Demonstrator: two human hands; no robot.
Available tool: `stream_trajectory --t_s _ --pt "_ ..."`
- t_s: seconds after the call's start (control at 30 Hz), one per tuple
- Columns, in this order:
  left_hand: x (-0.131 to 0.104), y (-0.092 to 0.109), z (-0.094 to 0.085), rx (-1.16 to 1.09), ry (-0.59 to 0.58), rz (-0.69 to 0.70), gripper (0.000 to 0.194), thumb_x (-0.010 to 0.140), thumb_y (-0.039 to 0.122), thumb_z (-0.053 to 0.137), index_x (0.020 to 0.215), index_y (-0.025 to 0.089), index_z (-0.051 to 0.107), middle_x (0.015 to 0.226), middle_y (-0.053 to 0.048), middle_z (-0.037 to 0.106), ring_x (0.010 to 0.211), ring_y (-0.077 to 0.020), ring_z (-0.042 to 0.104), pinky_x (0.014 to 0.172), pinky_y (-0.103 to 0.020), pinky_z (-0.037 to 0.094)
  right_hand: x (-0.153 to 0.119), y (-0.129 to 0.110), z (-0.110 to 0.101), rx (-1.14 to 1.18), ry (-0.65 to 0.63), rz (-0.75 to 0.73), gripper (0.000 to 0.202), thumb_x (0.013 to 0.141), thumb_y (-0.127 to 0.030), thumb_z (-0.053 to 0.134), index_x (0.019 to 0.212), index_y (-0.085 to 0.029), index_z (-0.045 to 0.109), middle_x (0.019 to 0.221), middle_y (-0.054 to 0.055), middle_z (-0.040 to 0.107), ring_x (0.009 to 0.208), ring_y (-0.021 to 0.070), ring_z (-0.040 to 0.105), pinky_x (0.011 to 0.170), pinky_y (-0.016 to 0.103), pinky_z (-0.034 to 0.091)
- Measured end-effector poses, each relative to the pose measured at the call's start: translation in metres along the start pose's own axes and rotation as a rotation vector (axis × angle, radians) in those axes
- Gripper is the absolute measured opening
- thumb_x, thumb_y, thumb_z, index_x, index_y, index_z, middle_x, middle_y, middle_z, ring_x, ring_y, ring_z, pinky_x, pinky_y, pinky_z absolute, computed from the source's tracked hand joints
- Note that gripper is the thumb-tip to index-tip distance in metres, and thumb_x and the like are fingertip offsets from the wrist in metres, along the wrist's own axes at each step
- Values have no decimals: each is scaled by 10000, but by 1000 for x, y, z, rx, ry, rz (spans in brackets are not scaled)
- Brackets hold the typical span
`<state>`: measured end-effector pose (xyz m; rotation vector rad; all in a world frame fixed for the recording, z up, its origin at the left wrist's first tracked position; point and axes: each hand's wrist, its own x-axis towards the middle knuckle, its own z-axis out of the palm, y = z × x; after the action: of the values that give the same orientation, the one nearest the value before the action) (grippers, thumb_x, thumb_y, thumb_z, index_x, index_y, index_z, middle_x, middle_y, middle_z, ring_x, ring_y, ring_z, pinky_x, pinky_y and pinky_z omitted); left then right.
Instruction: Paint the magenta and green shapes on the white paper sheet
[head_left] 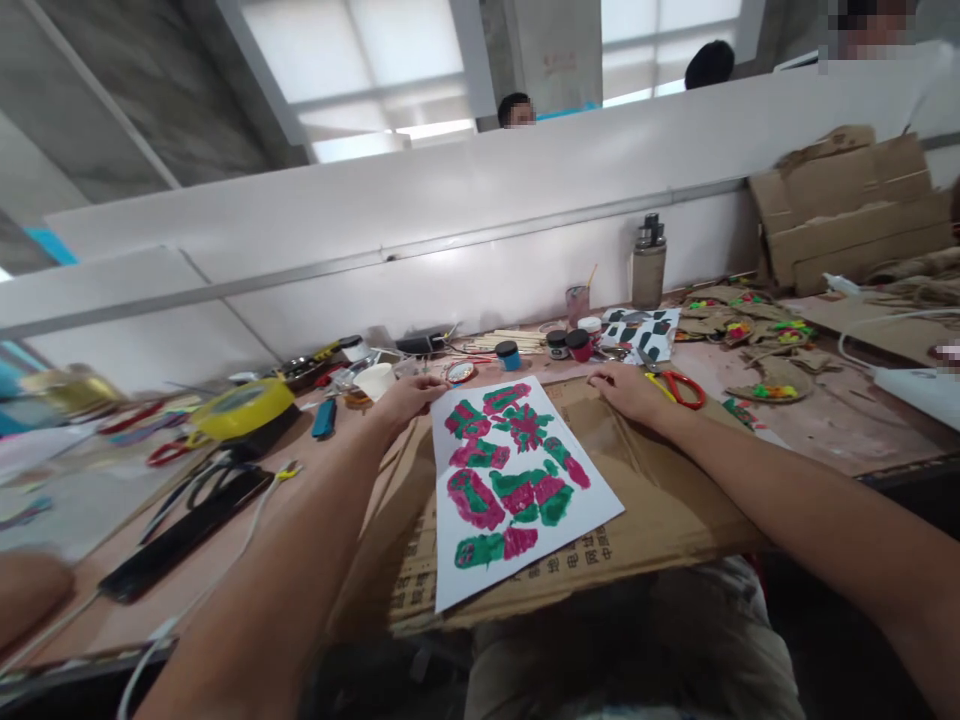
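A white sheet painted with magenta and green shapes [517,470] lies on a flat piece of brown cardboard [660,500] at the table's front edge. My left hand [411,398] is at the sheet's upper left corner, its fingers closed together; whether they pinch the paper is too small to tell. My right hand [624,388] rests on the cardboard's far right part, apart from the sheet, fingers bent and partly hidden. Just beyond it lie scissors with red and yellow handles [679,390].
Behind the cardboard stand paint jars [508,355], a brush cup [577,302] and a bottle [649,262]. A yellow tape roll [247,408] and black tool [184,535] lie left. Cardboard pieces [847,215] stand right. People's heads show beyond the white partition [420,200].
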<state>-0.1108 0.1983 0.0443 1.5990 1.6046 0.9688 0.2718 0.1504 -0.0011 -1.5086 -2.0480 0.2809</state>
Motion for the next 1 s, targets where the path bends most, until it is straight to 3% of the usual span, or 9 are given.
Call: stream_trajectory --t_s 0.13,0.3,0.43,0.63,0.83,1.0 --pt "13 16 34 -45 -110 60 433 564 548 904 713 204 687 690 -52 700 688 -213 640 616 -323 510 -3 4 -3 19 -6 40 276 1024 -217 535 839 -179 736 955 98 797 848 221 665 775 293 465" --pt "16 15 58 -13 -93 122 413 573 560 849 655 205 654 632 -21 647 612 -179 566 587 -302 433 -2 5 0 25 -3 49 295 1034 -227 514 828 -175 718 946 97 788 828 208 649 744 285 451" --pt "14 9 57 41 -1 154 403 663 609 749 650 219 646 616 -23 619 606 -193 530 579 -310 373 0 9 3 27 -16 33 263 1009 -216 552 810 -173 718 942 95 786 819 202 637 752 290 457" --pt "3 -6 51 132 200 205 378 848 571 566 674 241 627 699 -72 682 767 -266 632 698 -350 462 1 11 5 34 -24 23 292 1016 -216 557 767 -171 702 924 108 781 818 208 638 770 303 461" --pt "-9 -29 55 167 242 255 404 915 565 482 692 249 602 780 -70 699 854 -273 654 817 -364 513 1 9 8 50 -36 21 229 965 -163 597 776 -175 726 900 86 791 824 213 666 773 297 491" --pt "-8 -29 56 155 252 282 413 916 567 466 693 245 599 737 -47 659 799 -252 633 806 -360 515 -3 1 10 61 -1 47 225 941 -150 609 753 -173 730 882 93 790 798 213 679 743 300 502"
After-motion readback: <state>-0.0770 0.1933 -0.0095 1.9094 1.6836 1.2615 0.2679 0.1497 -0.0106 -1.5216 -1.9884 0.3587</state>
